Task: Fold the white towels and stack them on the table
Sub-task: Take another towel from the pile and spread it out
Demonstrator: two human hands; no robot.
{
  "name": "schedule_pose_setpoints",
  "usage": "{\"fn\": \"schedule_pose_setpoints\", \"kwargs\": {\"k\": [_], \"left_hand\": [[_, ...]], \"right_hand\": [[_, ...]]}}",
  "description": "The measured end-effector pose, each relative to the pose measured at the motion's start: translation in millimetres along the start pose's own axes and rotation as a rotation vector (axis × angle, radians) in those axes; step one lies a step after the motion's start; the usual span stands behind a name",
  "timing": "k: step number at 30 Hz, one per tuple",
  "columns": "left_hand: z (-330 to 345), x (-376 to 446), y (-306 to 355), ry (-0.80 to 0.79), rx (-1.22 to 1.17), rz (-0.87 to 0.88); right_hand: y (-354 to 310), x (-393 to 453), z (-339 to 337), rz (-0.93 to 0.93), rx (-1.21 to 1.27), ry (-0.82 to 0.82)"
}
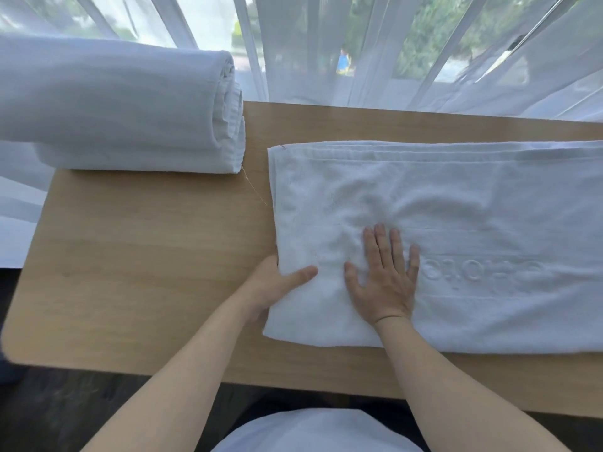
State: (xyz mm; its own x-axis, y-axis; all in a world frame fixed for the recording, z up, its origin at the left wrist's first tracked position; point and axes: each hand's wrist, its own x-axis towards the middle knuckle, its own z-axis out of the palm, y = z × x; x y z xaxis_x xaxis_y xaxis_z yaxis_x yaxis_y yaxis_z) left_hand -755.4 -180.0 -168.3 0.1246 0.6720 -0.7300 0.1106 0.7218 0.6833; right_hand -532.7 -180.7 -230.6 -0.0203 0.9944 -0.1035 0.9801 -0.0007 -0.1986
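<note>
The right hand (385, 282) lies flat on the white towel (456, 243), fingers straight and slightly spread, palm pressing the cloth just left of the raised lettering woven into it. The left hand (277, 288) grasps the towel's left edge low in the middle of the frame: its thumb lies on top of the cloth, pointing right, while the fingers are tucked under the edge and hidden. The towel is folded into a long band of several layers and stretches from the centre of the frame out past the right edge, lying flat on the wooden table (146, 256); its stacked edges show along the far side. In the upper left of the frame a stack of folded towels (124, 109) sits on the table's far left corner, well apart from the towel under the hands, its rounded folds facing right. A thin loose thread (254, 187) trails on the tabletop between the stack and the towel. Beyond the table, across the top of the frame, hangs a sheer white curtain (326, 50) with greenery showing through it.
</note>
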Motion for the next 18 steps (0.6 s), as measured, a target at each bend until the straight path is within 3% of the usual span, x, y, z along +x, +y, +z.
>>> {"fn": "schedule_pose_setpoints", "kwargs": {"k": [2, 5, 11, 15, 18], "left_hand": [[-4.6, 0.4, -7.8, 0.032, 0.109, 0.017], [-3.3, 3.2, -13.6, 0.249, 0.291, 0.047], [-9.9, 23.5, 12.7, 0.219, -0.137, -0.006], [-18.3, 72.2, 68.8, 0.236, -0.203, 0.081], [-21.8, 105.6, 102.2, 0.291, -0.086, 0.211]], "right_hand": [[-0.5, 0.9, 0.5, 0.002, -0.009, 0.003], [-2.0, 0.8, 1.4, 0.009, -0.021, 0.012], [-1.0, 0.0, 5.1, -0.020, -0.031, 0.057], [1.3, 1.5, 4.9, -0.038, -0.015, 0.079], [1.0, 2.0, 5.0, -0.035, -0.005, 0.099]]}}
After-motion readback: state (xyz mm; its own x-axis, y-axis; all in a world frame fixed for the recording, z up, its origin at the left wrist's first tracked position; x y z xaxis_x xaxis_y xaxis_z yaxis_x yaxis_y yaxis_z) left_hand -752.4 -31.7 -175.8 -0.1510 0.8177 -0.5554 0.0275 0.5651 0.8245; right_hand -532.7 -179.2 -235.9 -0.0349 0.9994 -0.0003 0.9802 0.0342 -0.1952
